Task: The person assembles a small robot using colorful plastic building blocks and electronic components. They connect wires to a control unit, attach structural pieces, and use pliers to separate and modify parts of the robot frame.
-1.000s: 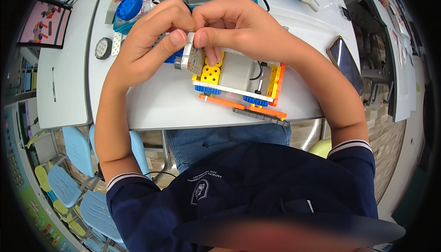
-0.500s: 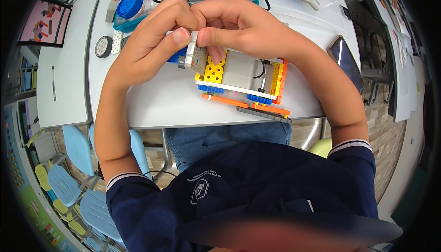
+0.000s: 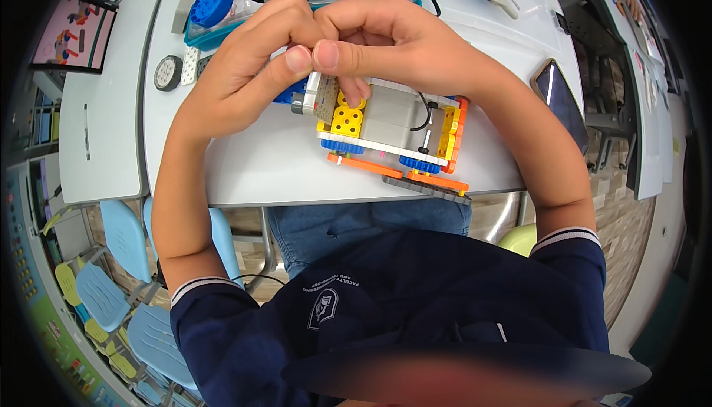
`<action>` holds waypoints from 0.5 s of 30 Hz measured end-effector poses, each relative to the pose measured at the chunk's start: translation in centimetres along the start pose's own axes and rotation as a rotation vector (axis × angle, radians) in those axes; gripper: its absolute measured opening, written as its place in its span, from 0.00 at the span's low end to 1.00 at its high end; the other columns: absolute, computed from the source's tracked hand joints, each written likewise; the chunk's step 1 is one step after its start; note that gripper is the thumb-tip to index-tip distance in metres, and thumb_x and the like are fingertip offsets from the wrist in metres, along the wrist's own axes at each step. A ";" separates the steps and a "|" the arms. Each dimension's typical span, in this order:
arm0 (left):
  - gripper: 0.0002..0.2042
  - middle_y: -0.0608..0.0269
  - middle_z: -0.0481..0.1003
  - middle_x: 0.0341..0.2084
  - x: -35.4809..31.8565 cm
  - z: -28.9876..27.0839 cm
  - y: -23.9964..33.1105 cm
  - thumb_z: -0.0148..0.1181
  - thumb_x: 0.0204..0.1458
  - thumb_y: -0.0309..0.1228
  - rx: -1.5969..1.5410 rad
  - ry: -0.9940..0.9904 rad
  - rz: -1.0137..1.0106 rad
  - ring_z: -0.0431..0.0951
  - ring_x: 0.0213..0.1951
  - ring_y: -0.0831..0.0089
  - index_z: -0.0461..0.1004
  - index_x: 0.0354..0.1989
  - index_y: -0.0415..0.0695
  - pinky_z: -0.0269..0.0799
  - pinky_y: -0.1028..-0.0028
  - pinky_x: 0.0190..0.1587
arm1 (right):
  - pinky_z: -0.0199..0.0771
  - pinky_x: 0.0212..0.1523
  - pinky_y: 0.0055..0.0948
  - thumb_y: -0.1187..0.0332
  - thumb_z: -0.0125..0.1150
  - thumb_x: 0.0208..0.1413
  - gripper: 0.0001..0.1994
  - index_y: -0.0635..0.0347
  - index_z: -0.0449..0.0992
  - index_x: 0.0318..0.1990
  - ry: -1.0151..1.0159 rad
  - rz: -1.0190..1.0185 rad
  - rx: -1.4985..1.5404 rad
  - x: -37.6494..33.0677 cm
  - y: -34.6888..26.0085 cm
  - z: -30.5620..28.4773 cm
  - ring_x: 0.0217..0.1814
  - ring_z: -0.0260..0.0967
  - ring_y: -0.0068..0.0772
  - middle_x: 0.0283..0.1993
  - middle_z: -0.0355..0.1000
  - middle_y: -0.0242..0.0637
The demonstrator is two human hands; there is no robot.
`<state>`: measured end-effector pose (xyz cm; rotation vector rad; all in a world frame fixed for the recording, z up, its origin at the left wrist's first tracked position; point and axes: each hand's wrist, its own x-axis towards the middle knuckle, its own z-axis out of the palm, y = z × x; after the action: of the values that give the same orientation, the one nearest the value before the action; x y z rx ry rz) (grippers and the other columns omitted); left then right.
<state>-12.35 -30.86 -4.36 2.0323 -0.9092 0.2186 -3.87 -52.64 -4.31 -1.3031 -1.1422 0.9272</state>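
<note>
A building-block vehicle model (image 3: 389, 116) stands on the table in front of me, with white beams, yellow blocks, a grey box, blue gears and orange links along its near side. At its left end a grey plate (image 3: 326, 100) and a white beam stick up. My left hand (image 3: 248, 69) closes on the top of this part, thumb bent against it. Facing it, my right hand (image 3: 393, 45) pinches the same part with its thumb, while its lower fingertips reach down beside the yellow blocks. Both thumbs almost meet, and what lies between the fingertips is hidden.
Beyond my hands sits a parts box (image 3: 200, 40) with grey modules and a blue wheel (image 3: 211, 6). A grey wheel (image 3: 168, 73) lies to the left, a phone (image 3: 558, 103) to the right. A screen (image 3: 73, 34) stands far left.
Both thumbs have shifted slightly, now covering the top of the white beam that showed between them. The model has moved a little to the right. Both hands keep their grip.
</note>
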 end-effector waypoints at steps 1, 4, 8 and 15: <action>0.13 0.63 0.66 0.31 0.0 0.0 0.0 0.50 0.68 0.38 0.004 0.001 0.004 0.66 0.36 0.70 0.74 0.38 0.42 0.63 0.72 0.42 | 0.71 0.36 0.22 0.57 0.59 0.70 0.15 0.61 0.74 0.41 0.002 0.000 0.007 0.0 0.0 0.0 0.30 0.71 0.17 0.30 0.71 0.28; 0.13 0.63 0.66 0.32 0.0 -0.1 -0.1 0.50 0.68 0.37 0.006 0.006 0.008 0.66 0.36 0.71 0.73 0.38 0.41 0.63 0.72 0.42 | 0.71 0.37 0.23 0.58 0.58 0.70 0.14 0.61 0.73 0.40 -0.014 -0.021 0.018 0.0 0.2 -0.1 0.31 0.72 0.18 0.30 0.71 0.28; 0.12 0.63 0.65 0.32 0.0 -0.2 0.0 0.50 0.68 0.37 -0.011 0.009 -0.005 0.66 0.36 0.71 0.73 0.38 0.41 0.63 0.72 0.42 | 0.69 0.36 0.23 0.60 0.58 0.70 0.13 0.62 0.75 0.39 -0.011 -0.062 0.041 0.1 0.5 -0.2 0.30 0.71 0.18 0.28 0.73 0.29; 0.12 0.63 0.65 0.32 0.0 -0.1 -0.1 0.50 0.67 0.36 -0.034 0.014 0.006 0.66 0.37 0.71 0.72 0.37 0.41 0.63 0.72 0.42 | 0.73 0.41 0.24 0.61 0.57 0.71 0.12 0.60 0.71 0.39 -0.066 -0.049 0.019 0.1 0.6 -0.5 0.35 0.73 0.19 0.30 0.72 0.30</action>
<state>-12.24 -30.72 -4.33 1.9950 -0.9041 0.2190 -3.32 -52.61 -4.85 -1.2326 -1.2082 0.9486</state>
